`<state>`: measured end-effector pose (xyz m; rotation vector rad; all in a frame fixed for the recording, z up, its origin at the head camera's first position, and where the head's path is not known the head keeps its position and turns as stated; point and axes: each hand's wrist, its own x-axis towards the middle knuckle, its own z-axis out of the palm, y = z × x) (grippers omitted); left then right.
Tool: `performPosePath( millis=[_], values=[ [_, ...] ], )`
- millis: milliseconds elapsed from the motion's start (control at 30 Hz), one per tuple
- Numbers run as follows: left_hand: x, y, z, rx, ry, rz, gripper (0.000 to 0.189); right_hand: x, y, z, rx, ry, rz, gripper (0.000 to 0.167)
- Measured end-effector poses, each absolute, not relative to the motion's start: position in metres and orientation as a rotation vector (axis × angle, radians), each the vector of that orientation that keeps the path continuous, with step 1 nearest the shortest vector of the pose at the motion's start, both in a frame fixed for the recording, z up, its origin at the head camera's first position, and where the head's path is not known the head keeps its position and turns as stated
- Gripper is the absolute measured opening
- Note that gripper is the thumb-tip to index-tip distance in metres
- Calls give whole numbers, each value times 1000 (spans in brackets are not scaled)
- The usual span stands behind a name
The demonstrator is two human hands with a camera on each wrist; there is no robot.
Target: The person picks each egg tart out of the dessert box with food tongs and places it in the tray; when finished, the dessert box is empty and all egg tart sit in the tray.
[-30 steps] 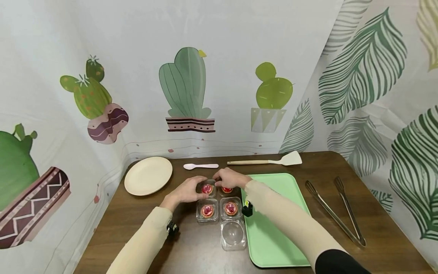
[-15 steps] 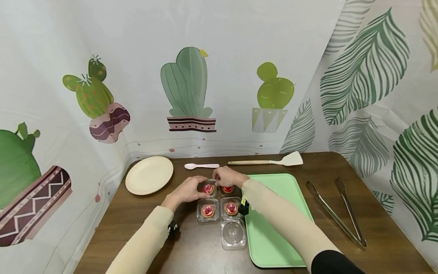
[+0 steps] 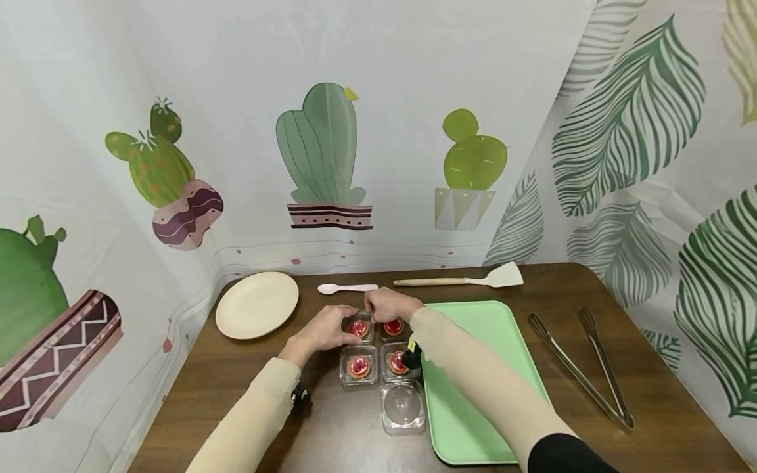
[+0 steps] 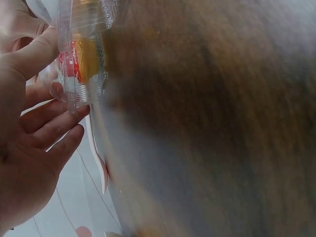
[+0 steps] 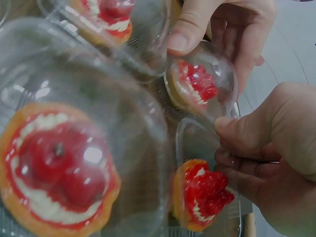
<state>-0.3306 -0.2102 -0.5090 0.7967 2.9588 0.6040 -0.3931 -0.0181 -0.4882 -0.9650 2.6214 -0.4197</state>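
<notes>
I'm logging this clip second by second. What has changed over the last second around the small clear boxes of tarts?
Very little. The right hand has edged slightly left over the far clear plastic tart boxes, and its forearm now hides part of a nearer box. The left hand keeps gripping the far-left box. The green tray, cream plate, white spoon, spatula and metal tongs stayed put.

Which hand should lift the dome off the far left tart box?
Probably the right hand: its fingertips pinch the clear dome lid of the far left tart box. The left hand grips that box's side, steadying it, so it is less free to lift.
</notes>
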Motion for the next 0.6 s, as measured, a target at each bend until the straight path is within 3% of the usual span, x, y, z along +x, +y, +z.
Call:
performPosePath(
  millis=[600],
  values=[
    [-328,-208,-508,769,2933,641,73,-393,-31,-475,-842,2647,-303,18]
  ],
)
